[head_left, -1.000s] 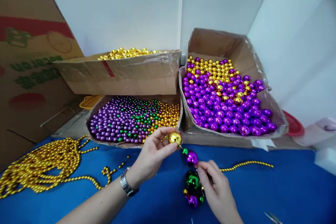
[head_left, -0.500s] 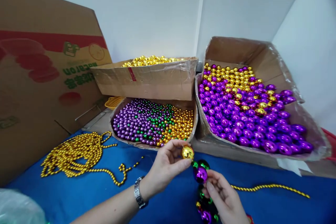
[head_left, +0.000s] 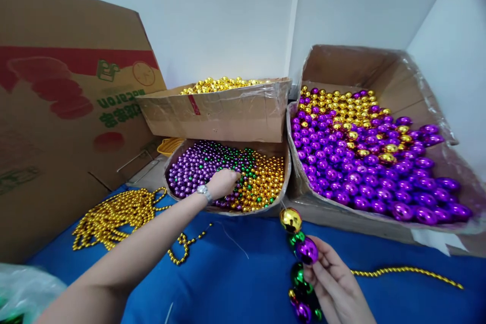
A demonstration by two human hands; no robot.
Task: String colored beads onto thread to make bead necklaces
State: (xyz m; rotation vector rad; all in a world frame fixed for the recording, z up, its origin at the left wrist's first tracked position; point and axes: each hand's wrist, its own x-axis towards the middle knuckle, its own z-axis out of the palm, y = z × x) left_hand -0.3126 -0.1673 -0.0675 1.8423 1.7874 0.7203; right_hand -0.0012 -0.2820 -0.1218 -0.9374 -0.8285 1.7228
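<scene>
My right hand (head_left: 336,281) pinches a strand of large shiny beads (head_left: 307,250) at a purple bead. At the strand's top sits a gold bead (head_left: 290,220) with a thin thread end above it; green, purple and gold beads hang below. My left hand (head_left: 224,184), with a watch on its wrist, is over the low box of small beads (head_left: 266,172), which holds purple, green and gold ones. Its fingers are curled down among the beads near the green ones; whether a bead is between them is hidden.
A large box of purple and gold beads (head_left: 364,177) stands at the right, and a box of gold beads (head_left: 216,116) at the back. Gold bead chains (head_left: 114,215) and another gold strand (head_left: 410,269) lie on the blue cloth (head_left: 228,283). A big carton (head_left: 68,111) blocks the left.
My left hand has let go of the gold bead at the strand's top and moved forward into the box of small beads. My right hand still grips the strand, slightly farther right.
</scene>
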